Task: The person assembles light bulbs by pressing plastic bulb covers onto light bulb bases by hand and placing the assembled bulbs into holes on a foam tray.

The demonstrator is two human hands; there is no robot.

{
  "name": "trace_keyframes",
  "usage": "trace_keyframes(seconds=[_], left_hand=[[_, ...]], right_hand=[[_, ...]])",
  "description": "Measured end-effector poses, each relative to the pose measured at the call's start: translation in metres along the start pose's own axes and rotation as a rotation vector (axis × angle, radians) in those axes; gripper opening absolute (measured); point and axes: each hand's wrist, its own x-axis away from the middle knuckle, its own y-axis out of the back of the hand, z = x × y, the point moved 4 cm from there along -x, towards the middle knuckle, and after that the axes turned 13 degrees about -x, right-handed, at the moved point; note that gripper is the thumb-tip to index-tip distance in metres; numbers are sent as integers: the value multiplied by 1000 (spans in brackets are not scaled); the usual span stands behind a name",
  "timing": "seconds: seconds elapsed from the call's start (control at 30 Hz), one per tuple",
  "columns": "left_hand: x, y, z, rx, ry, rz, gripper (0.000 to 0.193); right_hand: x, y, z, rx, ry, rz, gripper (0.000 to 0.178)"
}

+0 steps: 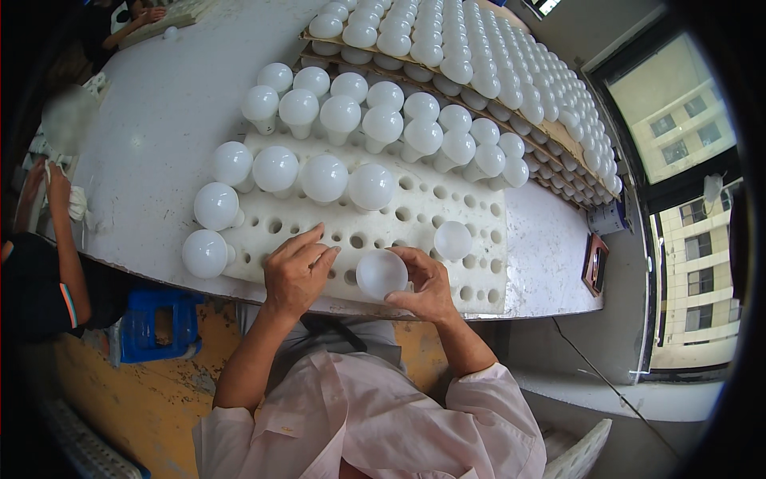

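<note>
In my right hand [424, 286] is a frosted white bulb cover [381, 275], gripped at its right side between thumb and fingers. My left hand [297, 274] is just left of it, fingers apart, with nothing visible in them. Both hands are over the near edge of a white foam board [415, 180] with rows of holes. Another frosted bulb cover [452, 240] rests on the board beyond my right hand. Finished-looking white light bulbs [325, 179] stand in rows along the board's far side, and several bulbs [206, 254] lean outward at its left end.
Stacked trays of white bulbs [479, 68] rise at the back right, beside a window [690, 263]. A small dark red-framed object [594, 263] lies at the table's right edge. On the left, another person's arm [68, 255] reaches over the white table [144, 160]; a blue stool [159, 323] stands below.
</note>
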Motion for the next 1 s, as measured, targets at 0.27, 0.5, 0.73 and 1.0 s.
trace_keyframes(seconds=[0.27,0.5,0.73,1.0], left_hand=[[11,-6,6,-1,-52,59,18],[13,-15,4,-6,-100,109,14],[20,-13,9,24,-91,122,27],[25,-20,-1,-152,-253,166,33]], right_hand=[[16,-16,42,-489,7,56,79],[29,-22,76,-591,218,422,90],[31,77,48,-268,358,-578,93],[52,89,36,69,9,-262,88]])
